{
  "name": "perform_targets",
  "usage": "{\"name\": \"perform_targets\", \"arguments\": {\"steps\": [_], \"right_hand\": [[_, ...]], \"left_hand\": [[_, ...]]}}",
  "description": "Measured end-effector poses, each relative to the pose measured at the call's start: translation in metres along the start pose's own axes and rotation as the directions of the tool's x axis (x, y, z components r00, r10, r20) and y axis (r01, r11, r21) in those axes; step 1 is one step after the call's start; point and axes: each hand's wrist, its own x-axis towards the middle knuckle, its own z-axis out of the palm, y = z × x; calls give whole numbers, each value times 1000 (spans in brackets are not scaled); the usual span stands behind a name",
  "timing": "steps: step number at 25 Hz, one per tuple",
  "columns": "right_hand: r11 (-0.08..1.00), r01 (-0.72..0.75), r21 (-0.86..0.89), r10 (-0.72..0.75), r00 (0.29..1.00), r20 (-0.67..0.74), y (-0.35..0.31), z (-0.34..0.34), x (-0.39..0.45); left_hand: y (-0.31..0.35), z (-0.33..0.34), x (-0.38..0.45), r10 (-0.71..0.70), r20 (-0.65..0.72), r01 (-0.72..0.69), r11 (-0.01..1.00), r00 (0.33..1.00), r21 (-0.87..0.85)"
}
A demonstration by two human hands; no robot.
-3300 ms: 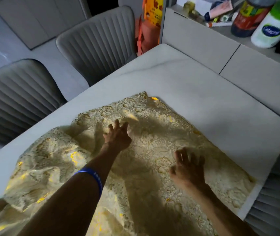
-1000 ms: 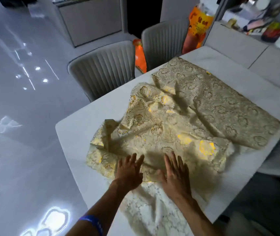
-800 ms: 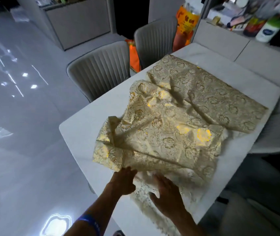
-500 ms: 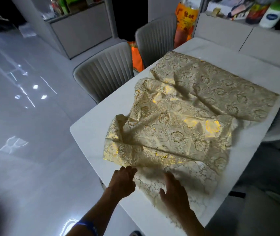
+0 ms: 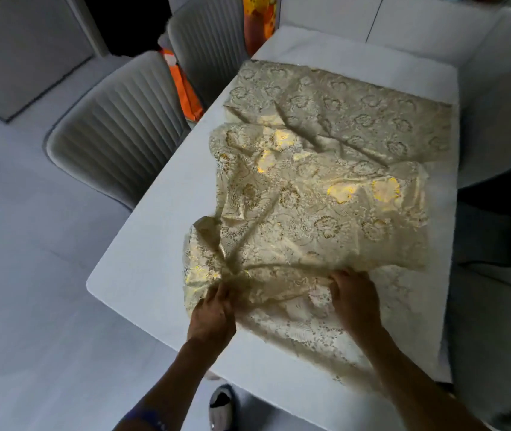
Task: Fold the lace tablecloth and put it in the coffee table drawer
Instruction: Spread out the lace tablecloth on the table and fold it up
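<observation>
A cream and gold lace tablecloth (image 5: 325, 188) lies rumpled and partly folded over on the white table (image 5: 142, 250). Its far half is flat; the near half is bunched, with a thin lace edge trailing toward me. My left hand (image 5: 214, 312) grips a gathered fold at the cloth's near left corner. About a forearm's length to the right, my right hand (image 5: 353, 300) holds the same near fold, fingers curled over it. No drawer is in view.
Two grey ribbed chairs (image 5: 117, 132) stand along the table's left side, an orange bag (image 5: 186, 88) between them. Another chair (image 5: 503, 126) sits at the right. A grey counter (image 5: 403, 20) borders the far end. My shoe (image 5: 221, 405) shows on the floor.
I stepped back from smoothing the far part to the near end. Both hands went from lying flat on the cloth to gripping its near fold, which now bunches up between them.
</observation>
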Motion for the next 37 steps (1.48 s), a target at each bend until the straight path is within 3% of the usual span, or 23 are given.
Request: {"name": "perform_targets", "arguments": {"steps": [3,6,8,11,13,18,21,23,24,25,26,27,28,31,32,33,35,37], "right_hand": [[995,-95,27,97,986,-132,-18,-21,-20],[984,-172,40,177,953,-247,-25,-50,-56],[982,-188,25,186,929,-320,-27,-67,-82],[978,-200,-61,163,910,-381,-36,-76,-127],[976,-196,-99,147,918,-369,-41,-76,-159],[957,-257,-136,218,943,-253,-53,-66,-248],[946,-286,-151,263,952,-158,-58,-59,-290],[952,-288,-100,269,948,-169,-65,-58,-310],[955,-285,-84,267,946,-184,-71,-57,-318],[958,-276,-79,257,946,-196,-77,-54,-324],[961,-264,-82,244,950,-197,-81,-53,-328],[962,-256,-95,233,951,-201,-84,-52,-331],[959,-259,-117,235,954,-187,-85,-54,-332],[933,-294,-208,294,955,-32,-91,-59,-335],[931,-290,-222,302,953,19,-94,-59,-335],[935,-282,-215,301,952,63,-97,-58,-335],[941,-282,-185,310,939,149,-100,-56,-338],[951,-245,-190,275,949,153,-103,-54,-339]], "left_hand": [[-20,-25,8,36,-173,-35,999,984,13],[-35,-57,3,-163,-304,112,977,939,-179],[-48,-74,-8,-232,-349,128,946,908,-297],[-51,-89,-38,21,-477,-95,987,879,-132],[-46,-97,-61,172,-565,-202,979,807,9],[-43,-111,-134,372,-641,-254,928,671,273],[-51,-110,-176,433,-623,-253,898,652,359],[-63,-99,-199,303,-623,-266,952,721,154],[-69,-90,-209,155,-617,-294,947,772,-131],[-73,-83,-218,-20,-571,-303,831,821,-466],[-75,-76,-224,-162,-486,-280,647,859,-709],[-75,-74,-228,-240,-437,-272,506,867,-819],[-74,-77,-226,-272,-432,-290,437,860,-851],[-65,-107,-220,-229,-431,-354,309,873,-883],[-64,-118,-219,-177,-455,-377,347,873,-859],[-65,-129,-219,-103,-501,-404,464,859,-788],[-78,-141,-220,171,-569,-466,776,804,-425],[-93,-141,-223,465,-414,-532,845,782,-56]]}}
